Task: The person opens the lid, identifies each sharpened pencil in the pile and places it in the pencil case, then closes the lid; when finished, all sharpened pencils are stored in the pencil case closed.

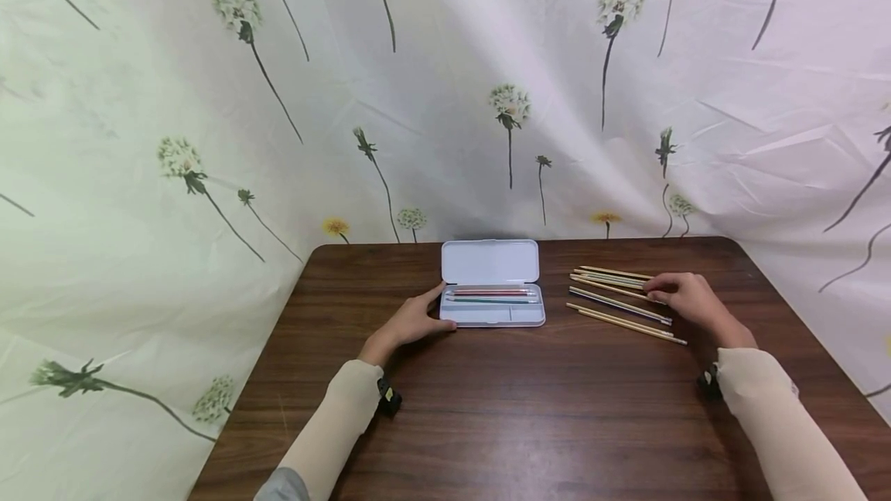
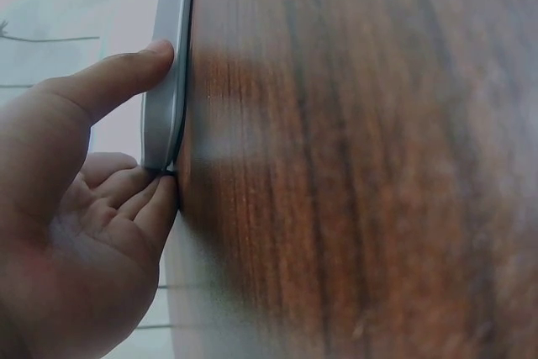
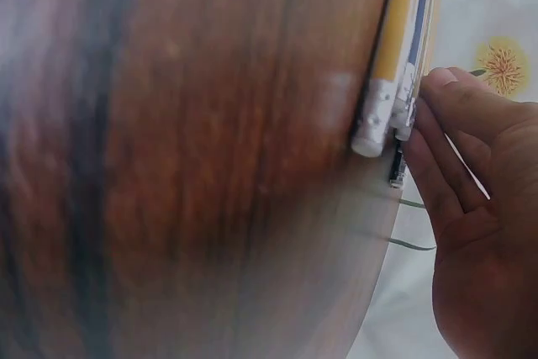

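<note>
While the left hand [image 1: 411,323] is steadying the open pencil case [image 1: 493,305] by its left end with thumb and fingers, the right hand [image 1: 685,298], fingers loosely extended, is touching the eraser ends of the loose pencils [image 1: 619,300] lying left-to-right just right of the case.

A dark brown wood-grain desk [image 1: 557,408] with rounded far corners stands against a pale, creased fabric backdrop [image 1: 431,99] printed with dandelion seed heads, long thin stems and a few yellow blooms; the cloth drapes round both sides, evenly and softly lit
</note>
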